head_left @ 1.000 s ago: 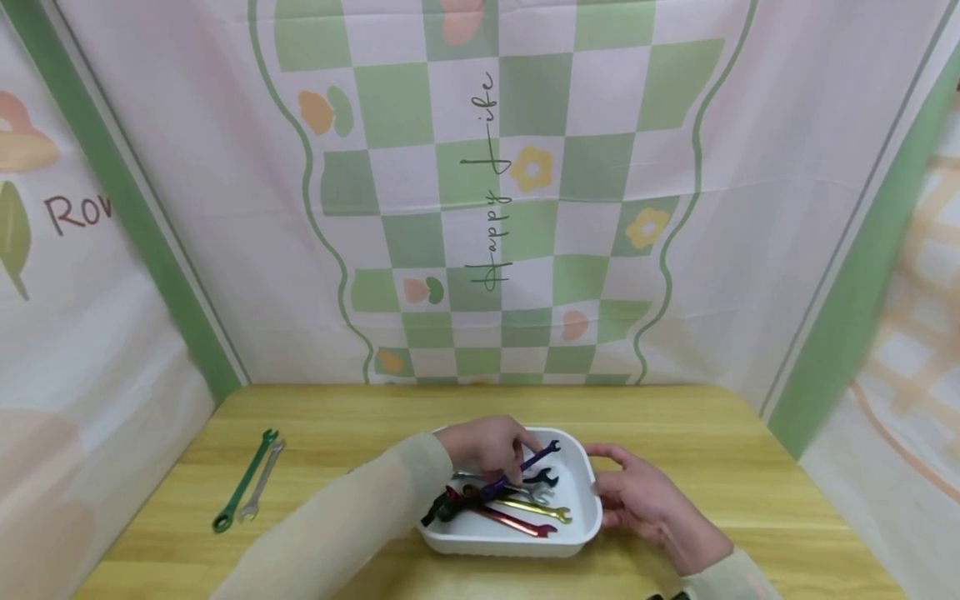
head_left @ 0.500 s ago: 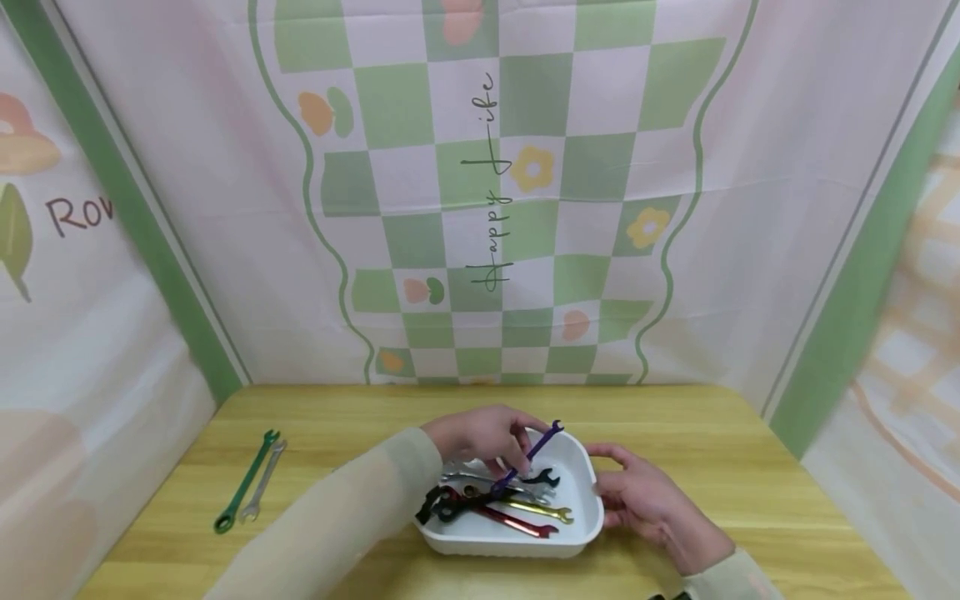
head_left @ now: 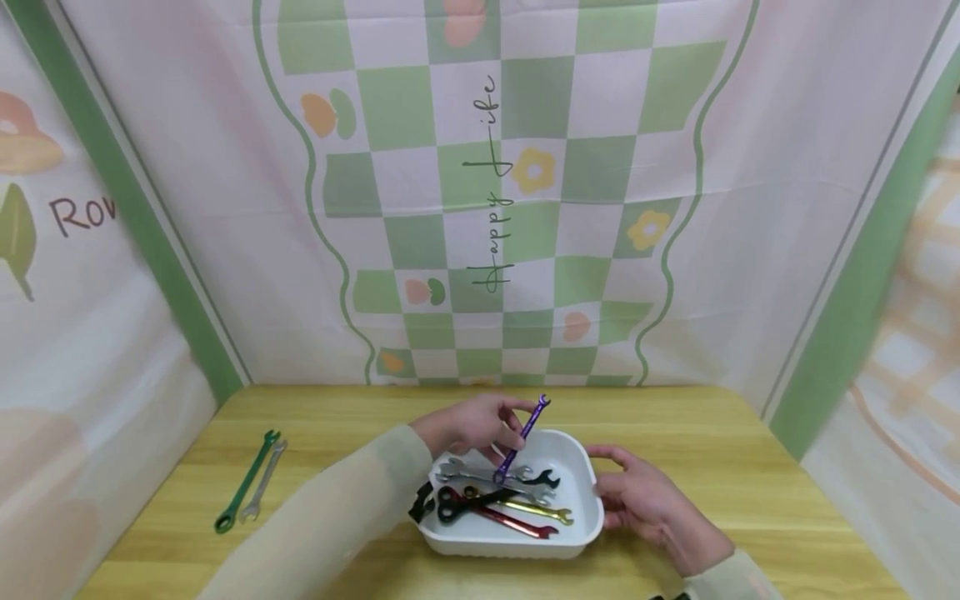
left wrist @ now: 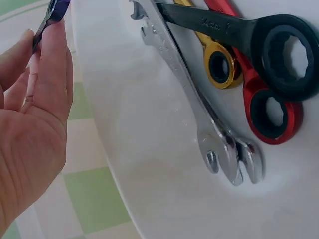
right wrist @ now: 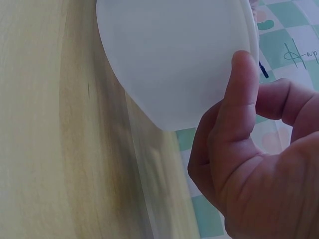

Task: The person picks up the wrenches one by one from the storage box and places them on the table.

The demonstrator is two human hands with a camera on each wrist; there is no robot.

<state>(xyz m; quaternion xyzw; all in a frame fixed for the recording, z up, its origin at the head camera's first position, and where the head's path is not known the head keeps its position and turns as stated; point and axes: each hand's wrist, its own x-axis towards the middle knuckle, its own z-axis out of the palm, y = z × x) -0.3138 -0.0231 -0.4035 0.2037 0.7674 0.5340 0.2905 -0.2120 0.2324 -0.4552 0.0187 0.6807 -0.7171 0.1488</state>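
Observation:
My left hand [head_left: 483, 425] pinches a purple combination wrench [head_left: 521, 437] over the far side of a white plastic tray [head_left: 502, 548]. The wrench slants, open end up and ring end low over other wrenches. In the left wrist view, only a purple bit of it shows at the fingertips [left wrist: 57, 32]. Inside the tray lie a red wrench [head_left: 517, 522], a gold wrench [head_left: 536, 507], a black wrench [head_left: 480, 500] and several silver wrenches [head_left: 468, 473]. My right hand [head_left: 641, 496] rests its fingers against the outside of the tray's right wall; none reach inside.
A green wrench [head_left: 247, 483] and a silver wrench [head_left: 264, 482] lie side by side at the left of the wooden table [head_left: 360, 412]. Printed cloth [head_left: 465, 200] hangs behind the table and along both sides.
My left hand has lifted the purple wrench up and away from the pile, tilting it steeper. The black wrench and silver wrenches now show more. My right hand stays at the tray.

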